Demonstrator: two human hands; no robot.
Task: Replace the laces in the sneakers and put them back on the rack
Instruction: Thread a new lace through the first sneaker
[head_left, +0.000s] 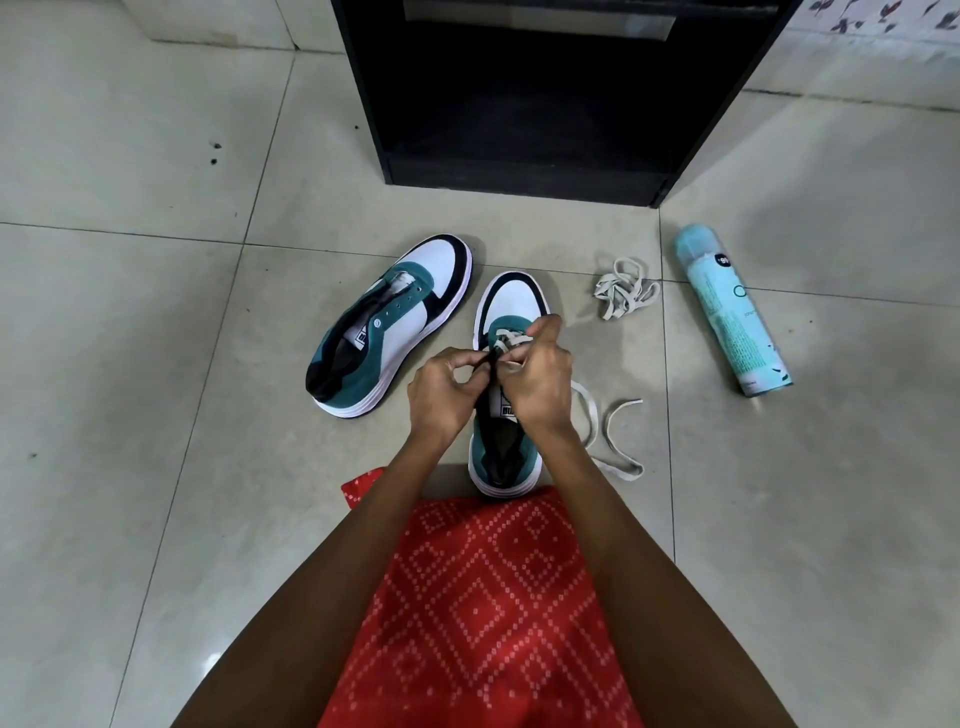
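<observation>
Sneakers lie on the tiled floor in front of the black rack, whose top is cut off by the frame. The unlaced sneaker sits left of the rack's middle, toe angled up-right toward it, with bare floor all around. Beside it, the second sneaker points straight at the rack, its midsection hidden by the hands. The left hand pinches the tongue; the right hand pinches the cream lace. A loose bundled lace and a spray can lie right of the rack's front corner.
</observation>
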